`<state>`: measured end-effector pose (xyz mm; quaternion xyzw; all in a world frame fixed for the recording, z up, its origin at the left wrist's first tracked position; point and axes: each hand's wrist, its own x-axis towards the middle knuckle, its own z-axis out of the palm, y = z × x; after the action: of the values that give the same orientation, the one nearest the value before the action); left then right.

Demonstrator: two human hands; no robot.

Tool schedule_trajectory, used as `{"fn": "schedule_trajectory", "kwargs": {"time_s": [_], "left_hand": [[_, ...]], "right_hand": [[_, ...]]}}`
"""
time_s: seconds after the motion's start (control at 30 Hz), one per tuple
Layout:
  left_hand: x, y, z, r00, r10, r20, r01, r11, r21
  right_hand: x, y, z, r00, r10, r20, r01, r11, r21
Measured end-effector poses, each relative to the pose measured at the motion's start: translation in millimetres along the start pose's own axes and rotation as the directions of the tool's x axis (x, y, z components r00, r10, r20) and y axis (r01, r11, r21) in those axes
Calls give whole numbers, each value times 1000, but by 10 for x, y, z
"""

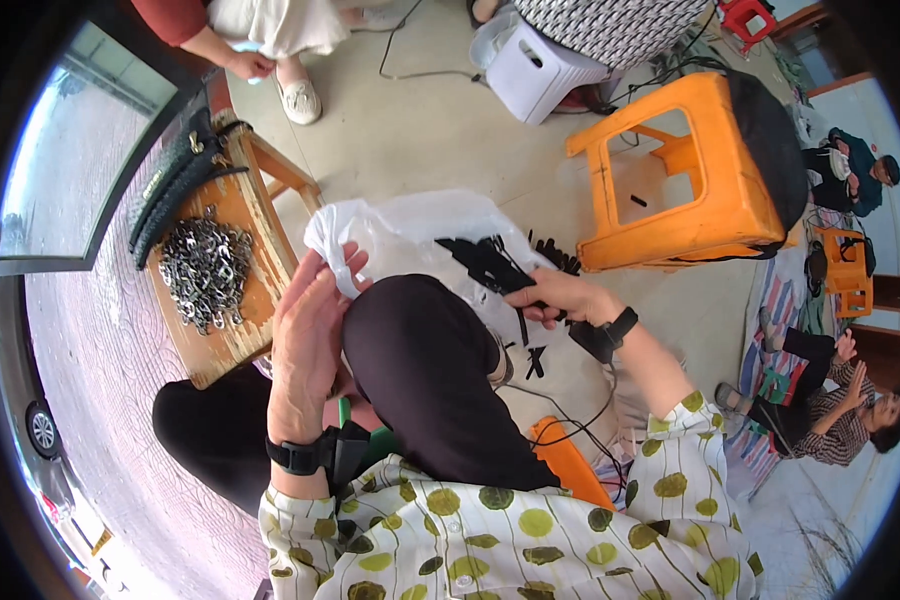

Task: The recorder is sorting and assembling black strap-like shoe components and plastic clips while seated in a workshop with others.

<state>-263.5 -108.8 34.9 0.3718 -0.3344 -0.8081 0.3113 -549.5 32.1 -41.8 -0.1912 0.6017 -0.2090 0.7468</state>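
My right hand point(560, 297) grips a bundle of thin black strips point(485, 265), which fans out to the left over a translucent white plastic bag point(410, 215). Just beyond my raised knee, the bag lies spread toward the floor. Its bunched handle passes between the thumb and fingers of my left hand point(310, 315), which holds it beside the knee. Loose black strips point(555, 255) show behind the right hand, and a few more lie on the floor below it. I cannot make out exactly what the strips are.
Left of me, a worn wooden stool point(245, 335) bears a pile of small metal clasps point(207, 270) and dark bands point(175, 185). An orange plastic stool point(660, 175) lies tipped at the right. Cables cross the floor near a white crate point(540, 70). Other people sit nearby.
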Motion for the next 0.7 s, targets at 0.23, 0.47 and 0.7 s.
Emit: {"fn": "schedule_trajectory", "kwargs": {"time_s": [0.23,0.47,0.7], "left_hand": [[-570,88,-5,948,285,-144,-251,944,216],[-1139,-64,590,912,-28,409,-86,962,258],[-1197,-395,918,954,99,284,-176,950,260]], "right_hand": [[-649,178,340,966,-239,98,187,908,374],[-1199,-277,1356,777,-596,-203,623,774,113],[-1172,-170,1864,278,-931,-235,706,365,-607]]}}
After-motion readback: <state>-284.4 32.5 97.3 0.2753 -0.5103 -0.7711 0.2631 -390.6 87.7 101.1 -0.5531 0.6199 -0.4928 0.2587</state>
